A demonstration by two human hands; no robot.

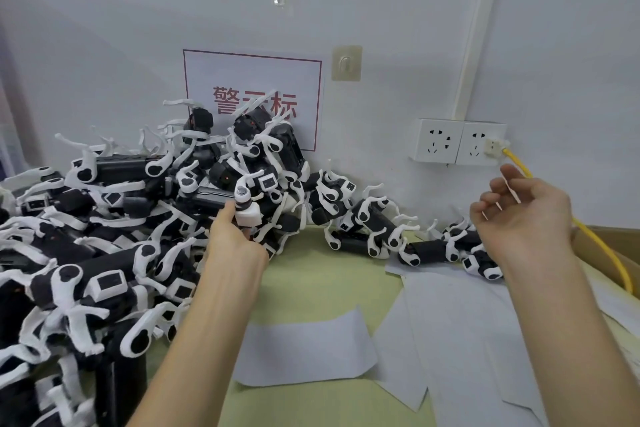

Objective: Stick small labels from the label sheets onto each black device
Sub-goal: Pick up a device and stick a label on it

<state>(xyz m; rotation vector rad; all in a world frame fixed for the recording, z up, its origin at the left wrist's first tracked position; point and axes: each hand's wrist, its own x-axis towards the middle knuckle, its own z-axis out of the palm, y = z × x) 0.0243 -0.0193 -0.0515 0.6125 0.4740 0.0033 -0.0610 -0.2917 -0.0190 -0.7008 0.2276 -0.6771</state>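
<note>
Two arms noted. Left forearm [207,322]: bare along its whole visible length, slender, narrowing evenly to the wrist. Left hand [231,236]: bare, with the thumb and knuckles plain. Right forearm [561,322]: likewise bare up to the wrist and of matching build. Right hand [523,215]: bare, with long, slim fingers. Nails are too blurred to assess. Any clothing lies out of sight.

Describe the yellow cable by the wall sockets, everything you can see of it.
The thin yellow cable looks smooth and plastic-sheathed. Its cream plug sits in the right one of two white wall sockets. From there it slopes down to the right and passes behind the right hand; contact cannot be told. It then curves over the brown cardboard box, where it drops out of sight.
</note>
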